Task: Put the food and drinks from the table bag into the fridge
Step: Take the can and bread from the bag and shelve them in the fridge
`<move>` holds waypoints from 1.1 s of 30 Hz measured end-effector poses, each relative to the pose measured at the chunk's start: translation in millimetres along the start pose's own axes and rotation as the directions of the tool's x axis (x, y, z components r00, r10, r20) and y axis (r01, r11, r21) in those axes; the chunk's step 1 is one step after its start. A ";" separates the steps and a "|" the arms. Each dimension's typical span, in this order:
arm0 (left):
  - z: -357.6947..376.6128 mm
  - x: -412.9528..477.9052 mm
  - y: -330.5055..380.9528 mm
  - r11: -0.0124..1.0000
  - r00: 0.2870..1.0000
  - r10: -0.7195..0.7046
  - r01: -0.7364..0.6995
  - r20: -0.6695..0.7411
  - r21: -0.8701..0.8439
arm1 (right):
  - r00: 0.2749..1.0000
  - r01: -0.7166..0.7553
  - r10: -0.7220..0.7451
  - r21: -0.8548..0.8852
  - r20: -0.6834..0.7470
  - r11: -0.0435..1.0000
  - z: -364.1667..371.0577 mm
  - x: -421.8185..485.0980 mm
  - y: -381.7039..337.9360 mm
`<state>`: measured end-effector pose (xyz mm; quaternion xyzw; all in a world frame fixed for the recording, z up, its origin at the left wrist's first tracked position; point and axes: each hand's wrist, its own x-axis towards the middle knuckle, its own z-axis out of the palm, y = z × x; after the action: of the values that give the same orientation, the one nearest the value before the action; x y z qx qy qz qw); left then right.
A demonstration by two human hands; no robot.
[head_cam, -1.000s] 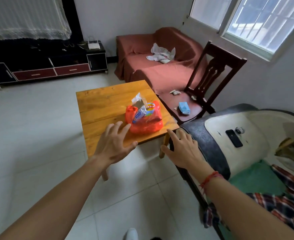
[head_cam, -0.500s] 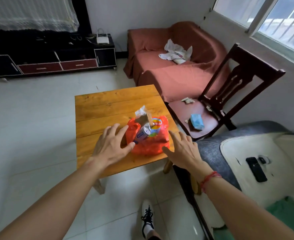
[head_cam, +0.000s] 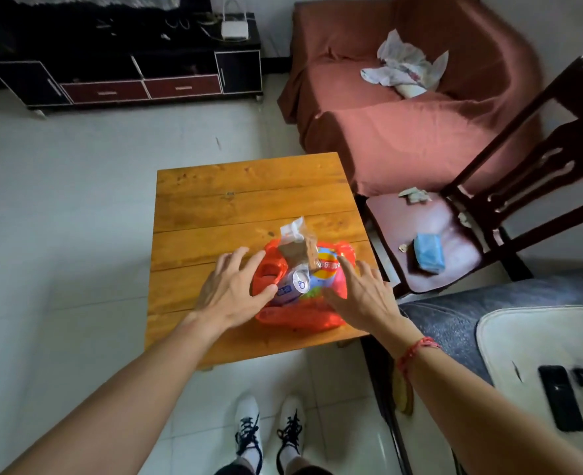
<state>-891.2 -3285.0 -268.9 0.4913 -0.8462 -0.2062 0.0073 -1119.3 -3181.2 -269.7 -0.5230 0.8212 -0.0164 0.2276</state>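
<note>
The left hand (head_cam: 235, 293) is spread wide with straight fingers and holds nothing. It lies against the left side of the red bag (head_cam: 300, 317), and its thumb reaches toward the can (head_cam: 296, 284) that pokes out of the bag's mouth. I cannot tell whether the thumb is touching it. The right hand (head_cam: 362, 296) is just as wide and bare, lying over the bag's right side, its forefinger above a bright printed packet.

A second ago both hands were short of the bag, at the near edge of the worktop (head_cam: 249, 200). Half a second ago they flanked it. Now they have closed onto it, and the person has stepped up so that both shoes stand at the near edge. I judge the reach is done and the grasp comes next, either on the bag's handles or on an item inside.

A clear wrapper of brown food (head_cam: 298, 252) stands tall out of the bag and could tip over. The bag sits toward the worktop's near right corner, close to both edges. A dark wooden chair (head_cam: 430, 241) stands just beside that right edge, and a grey padded seat (head_cam: 454, 317) lies under the right forearm, so that side is tight. The tiled floor (head_cam: 60, 234) on the left looks the freer way out. The fridge is not in view.
</note>
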 end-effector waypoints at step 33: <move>173.7 93.6 -17.2 0.896 0.989 0.144 -0.141 -0.025 -0.422 | 0.993 -0.089 0.064 0.286 0.094 0.954 75.4 177.3 -6.3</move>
<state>-962.7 -3311.2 -451.7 0.4139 -0.8152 -0.3851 0.1255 -1146.4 -3321.8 -398.8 -0.4521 0.8192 -0.1057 0.3365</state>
